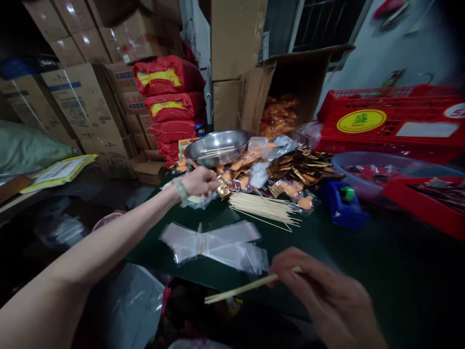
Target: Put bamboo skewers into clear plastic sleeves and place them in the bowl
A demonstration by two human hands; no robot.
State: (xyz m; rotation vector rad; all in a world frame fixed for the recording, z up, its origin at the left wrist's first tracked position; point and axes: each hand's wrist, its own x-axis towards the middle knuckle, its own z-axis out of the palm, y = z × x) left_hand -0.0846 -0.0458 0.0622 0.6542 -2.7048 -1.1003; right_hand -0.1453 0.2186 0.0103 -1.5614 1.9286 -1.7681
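My right hand (319, 291) pinches a few thin bamboo sticks (240, 289) over the table's near edge; they point to the left. Farther off, my left hand (199, 184), with a pale green bangle (180, 192) at the wrist, reaches over the pile with curled fingers. Its fingertips are beside a small gold packet (224, 190), and whether they grip anything is hidden. A fanned heap of bamboo sticks (263, 208) lies to the right of that hand. Nearer to me is a bundle of clear plastic bags (218, 245), tied round the middle.
A steel bowl (218, 145) with several sticks stands behind. Gold-wrapped packets (308, 165) and orange pieces (290, 189) are heaped beside it. On the right are a blue tape dispenser (345, 206), a clear basin (363, 157) and a red crate (395, 114). Cartons (83, 111) line the back.
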